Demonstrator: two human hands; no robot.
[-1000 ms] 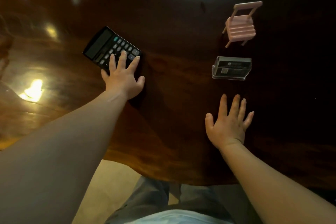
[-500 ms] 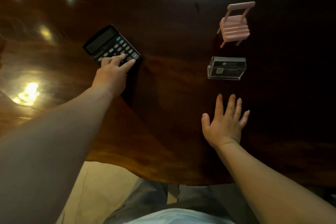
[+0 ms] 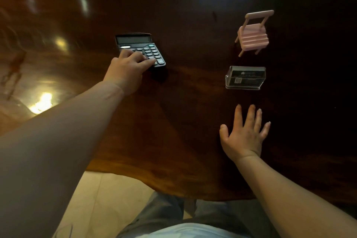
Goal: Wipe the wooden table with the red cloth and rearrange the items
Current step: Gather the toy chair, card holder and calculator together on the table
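Dark wooden surface [image 3: 193, 102] carries a calculator [image 3: 140, 49], its near edge held in the left hand's [image 3: 127, 71] curled grip; right hand [image 3: 244, 135] lies flat, fingers spread, empty, near the card holder [image 3: 245, 77]

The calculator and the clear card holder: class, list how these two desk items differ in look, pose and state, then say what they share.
The calculator is black and opaque; the card holder is clear plastic showing dark cards inside. The calculator lies low with keys facing up; the card holder stands as an open-topped box. The left hand grips the calculator; the card holder sits untouched, with the right hand spread flat nearer the person. Both rest on the wooden table.
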